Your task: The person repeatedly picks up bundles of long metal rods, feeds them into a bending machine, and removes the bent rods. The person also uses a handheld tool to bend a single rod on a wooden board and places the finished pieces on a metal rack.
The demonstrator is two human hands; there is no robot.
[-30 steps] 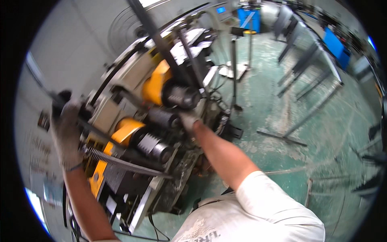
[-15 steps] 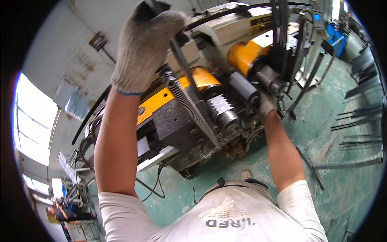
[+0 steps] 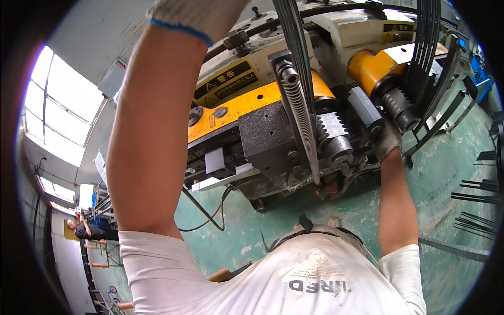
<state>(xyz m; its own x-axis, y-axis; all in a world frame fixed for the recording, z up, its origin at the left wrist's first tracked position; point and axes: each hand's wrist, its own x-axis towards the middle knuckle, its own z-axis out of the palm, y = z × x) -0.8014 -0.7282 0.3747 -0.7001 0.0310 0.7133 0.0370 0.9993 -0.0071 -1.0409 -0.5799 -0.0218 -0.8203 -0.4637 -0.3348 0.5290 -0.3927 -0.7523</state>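
My left hand (image 3: pixel 202 17), in a pale knit glove with a blue cuff, is raised at the top edge. Its fingers are cut off there, so any hold is hidden. To its right, several long dark metal strips (image 3: pixel 295 39) run down beside a coil spring on a rod (image 3: pixel 298 100). My right hand (image 3: pixel 387 140), also gloved, reaches in low at the machine's front, next to a grey metal block (image 3: pixel 365 107) and a toothed dark roller (image 3: pixel 400 107). Its fingers cannot be made out. Another toothed roller (image 3: pixel 332 131) sits left of that block.
The machine has a yellow plate (image 3: pixel 236 113) and a black block (image 3: pixel 268 131). More dark strips (image 3: pixel 425 47) stand at its right side. Dark bars (image 3: pixel 475 197) lie at the far right. A cable (image 3: pixel 212 218) hangs to the green floor. Another person (image 3: pixel 92 231) is far left.
The view has shifted, so the machine sits further right. My left hand, earlier closed round a dark metal strip, has gone up partly out of view. My right hand stays low by the rollers.
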